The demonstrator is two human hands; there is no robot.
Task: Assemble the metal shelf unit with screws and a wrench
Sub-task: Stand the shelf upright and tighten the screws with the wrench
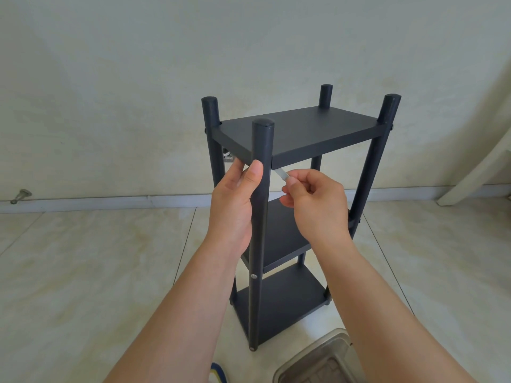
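At the far left a small metal fitting sticks out of the wall just above the skirting, well apart from everything else. The floor is pale tile, and on it, near the middle of the view, stands the dark metal shelf unit, upright, with three shelves between four round posts. The left hand is wrapped around the nearest post just under the top shelf, thumb pressed on the post's front and the fingers curled behind it. A silver screw shows lower on that same post, level with the middle shelf. Just right of the post, the right hand pinches a flat silver wrench between thumb and fingertips; its free end points up to the corner where the post meets the top shelf. At the bottom edge, right of centre, lies a metal tray, and at the far right a white leg of some furniture leans by the wall.
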